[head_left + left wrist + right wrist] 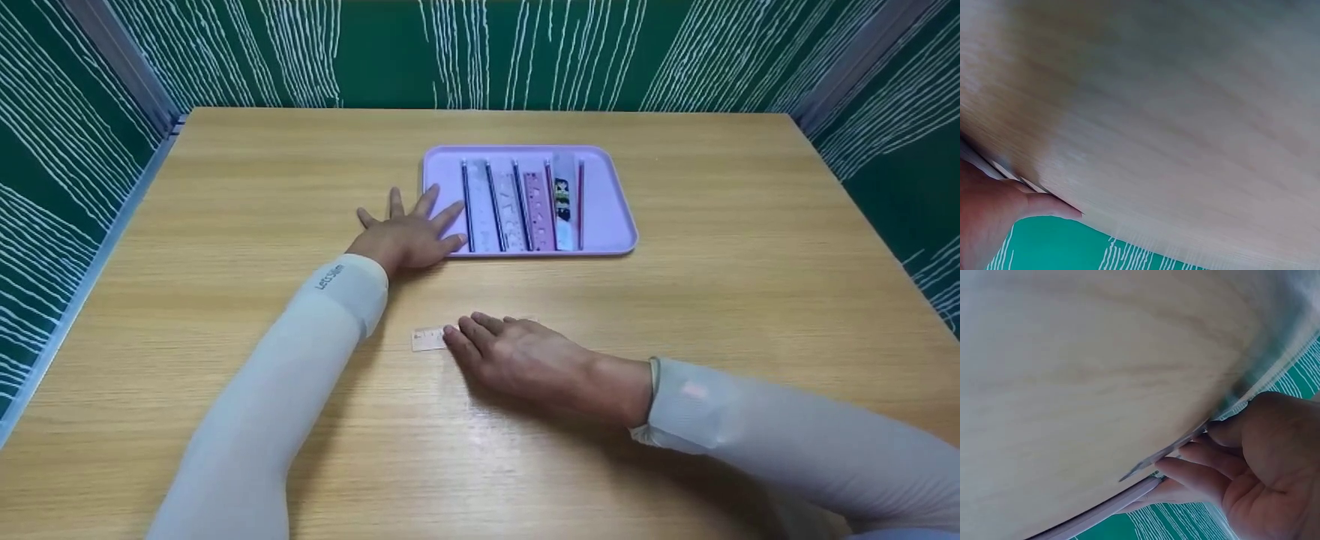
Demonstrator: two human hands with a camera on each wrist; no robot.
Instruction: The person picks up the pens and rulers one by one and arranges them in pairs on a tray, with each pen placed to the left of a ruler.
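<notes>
A clear ruler [427,339] lies across the table in front of the tray, its left end showing past the fingers. My right hand [517,356] covers most of it from above; in the right wrist view the thumb and bent fingers pinch the ruler [1148,464] at its edges. My left hand [409,238] rests with spread fingers over the left front corner of the purple tray [611,217], fingertips reaching inside its rim. The thumb tip is beside the leftmost dark pencil [469,214]. Nothing is held in that hand.
Pencils and rulers alternate in a row on the tray: clear rulers [512,210], a pink ruler [538,210], a ruler with cartoon pictures [563,202] and a red pencil [580,206]. The wooden table [750,262] ends at a green wall [390,52] with white streaks.
</notes>
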